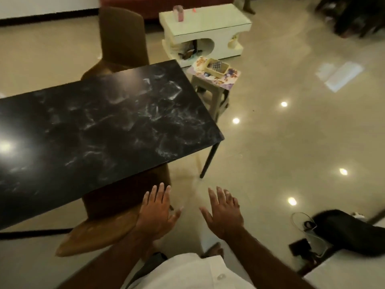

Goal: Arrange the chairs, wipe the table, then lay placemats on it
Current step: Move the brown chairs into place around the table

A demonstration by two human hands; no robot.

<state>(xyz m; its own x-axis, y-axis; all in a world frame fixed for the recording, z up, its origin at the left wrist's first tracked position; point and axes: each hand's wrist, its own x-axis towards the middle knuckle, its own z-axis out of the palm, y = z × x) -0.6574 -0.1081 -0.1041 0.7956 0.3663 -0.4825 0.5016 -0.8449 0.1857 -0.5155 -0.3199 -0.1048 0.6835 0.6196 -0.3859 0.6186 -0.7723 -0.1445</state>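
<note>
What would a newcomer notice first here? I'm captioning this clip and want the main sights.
The black marble table fills the left, bare and glossy with a light glare. Two open hands, left hand and right hand, hover at the bottom, the left over the brown chair tucked under the near edge. Beyond the far corner, a stool carries a small basket.

Two chairs [123,36] [98,232], one table [93,126], two hands [158,213] [224,213].
</note>
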